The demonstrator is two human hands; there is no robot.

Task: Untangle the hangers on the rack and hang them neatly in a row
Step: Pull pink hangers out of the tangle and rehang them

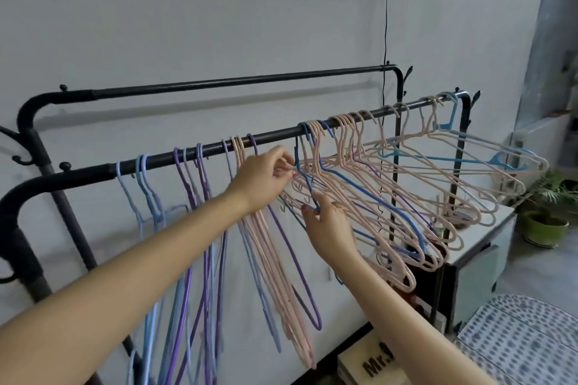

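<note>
1. Left hand [261,180], at centre frame, has its thumb and fingertips pinched nearly closed on thin pink wire where it meets a dark blue hanger [308,178]; which strand it grips cannot be told exactly.
2. Right hand [328,222], just below and to the right, curls its fingers around the lower run of that same blue hanger, half closed on it.
3. Both hands work at the left edge of the tangled bunch [391,197], a mass of pink, blue and purple hangers splayed sideways toward the right of the frame, hooks crowded on the front rail [269,136].
4. Left of the hands, the sorted hangers [194,228] hang straight down in lilac, blue, purple and pink, spaced along the same rail.
5. My reading: the step in hand is freeing one blue hanger from the pink ones; roughly a third looks done.
6. Next move likely calls for holding the pink wire still while threading the blue hanger out, lifting its hook off the rail, and rehanging it beside the straight ones.
7. Back rail [237,81], across the upper frame, carries nothing.
8. Containers: a green pot [545,231] at right edge holds a leafy plant; a cardboard box [362,362] at the bottom shows no visible contents.
</note>
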